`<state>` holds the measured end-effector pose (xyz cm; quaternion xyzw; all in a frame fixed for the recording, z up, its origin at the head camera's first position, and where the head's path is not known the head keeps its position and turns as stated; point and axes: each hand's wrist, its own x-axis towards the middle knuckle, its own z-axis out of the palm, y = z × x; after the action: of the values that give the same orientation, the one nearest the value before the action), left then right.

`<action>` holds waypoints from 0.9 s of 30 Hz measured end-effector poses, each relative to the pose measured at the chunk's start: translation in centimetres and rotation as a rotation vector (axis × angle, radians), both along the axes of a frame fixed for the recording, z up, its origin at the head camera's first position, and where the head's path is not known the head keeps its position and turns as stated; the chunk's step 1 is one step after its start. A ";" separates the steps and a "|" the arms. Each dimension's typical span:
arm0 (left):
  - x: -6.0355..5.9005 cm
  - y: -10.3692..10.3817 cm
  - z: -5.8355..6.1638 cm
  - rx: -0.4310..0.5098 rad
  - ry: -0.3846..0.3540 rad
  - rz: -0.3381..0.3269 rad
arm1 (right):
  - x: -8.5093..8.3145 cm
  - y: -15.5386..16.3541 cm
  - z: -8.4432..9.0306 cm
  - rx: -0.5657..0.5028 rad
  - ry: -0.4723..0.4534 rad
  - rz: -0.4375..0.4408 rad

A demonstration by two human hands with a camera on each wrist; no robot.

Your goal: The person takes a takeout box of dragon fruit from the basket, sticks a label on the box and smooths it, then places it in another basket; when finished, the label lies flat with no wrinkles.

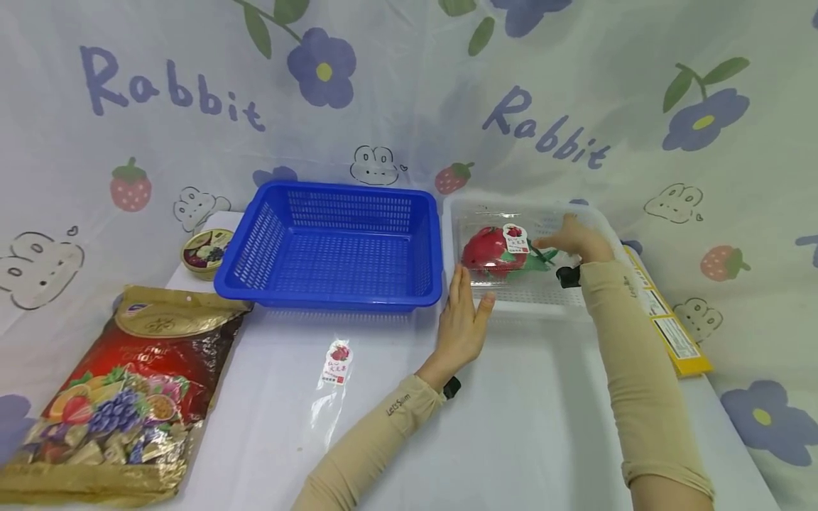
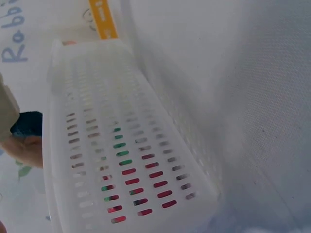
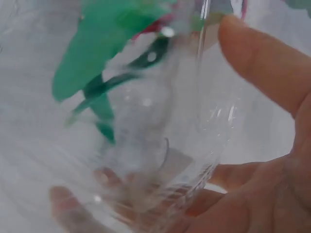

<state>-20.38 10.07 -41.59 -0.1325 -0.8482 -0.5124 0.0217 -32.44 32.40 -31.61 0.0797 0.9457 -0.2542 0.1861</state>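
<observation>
My right hand [image 1: 578, 238] grips the right end of a clear plastic box [image 3: 146, 126]; in the right wrist view the thumb lies along one side and the fingers show through the plastic from the other. Inside the box is a red dragon fruit [image 1: 486, 248] with green leaf tips, under a lid bearing a small white sticker [image 1: 515, 239]. The box is within the rim of a white perforated basket [image 1: 543, 308]. With fingers extended, my left hand [image 1: 461, 323] rests against the basket's front left corner. Through the basket's slots, red and green show in the left wrist view.
Left of the white basket stands a blue basket [image 1: 329, 297]. A round tin [image 1: 206, 254] and a large candy bag [image 1: 128, 397] lie farther left. A yellow package [image 1: 677, 333] leans along the right side. A clear strip with a sticker [image 1: 336, 362] lies on the table in front.
</observation>
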 end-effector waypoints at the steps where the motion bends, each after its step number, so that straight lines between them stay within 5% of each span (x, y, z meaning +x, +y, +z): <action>1: 0.1 0.0 0.1 -0.001 -0.006 -0.007 | 0.0 0.1 -0.2 -0.026 -0.012 -0.008; 12: 0.4 -0.4 0.9 -0.034 0.004 -0.022 | 0.4 1.6 -2.7 -0.224 -0.099 -0.116; 27: 0.6 -1.4 1.3 -0.048 -0.118 -0.079 | 1.0 -0.1 -3.2 -0.068 0.037 -0.137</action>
<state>-19.77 8.68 -40.29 -0.1360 -0.8540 -0.4994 -0.0518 -31.47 32.35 -34.85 0.1331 0.9321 -0.2999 0.1533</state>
